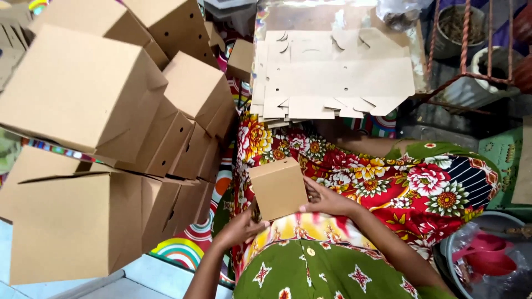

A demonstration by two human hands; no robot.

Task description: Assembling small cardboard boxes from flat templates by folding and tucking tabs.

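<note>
Green floral lap fabric (310, 274) sits closest to the lens, both forearms running up from it. Left hand (244, 226) is cupped under the lower-left corner of a small folded cardboard box (278, 188), fingers curled against its edge, wrist bent inward. Right hand (327, 200) lies flat against the box's right side, fingers extended and together, pressing — not pinching. Box is upright, slightly tilted, held between both hands over the red flowered cloth (388, 177) on the person's lap.

Left of the lap: a pile of finished cardboard boxes (111, 138), tumbled against each other. Ahead, beyond the knees — a stack of flat die-cut cardboard blanks (338, 77). Lower right: a basin with pink plastic items (487, 257).
</note>
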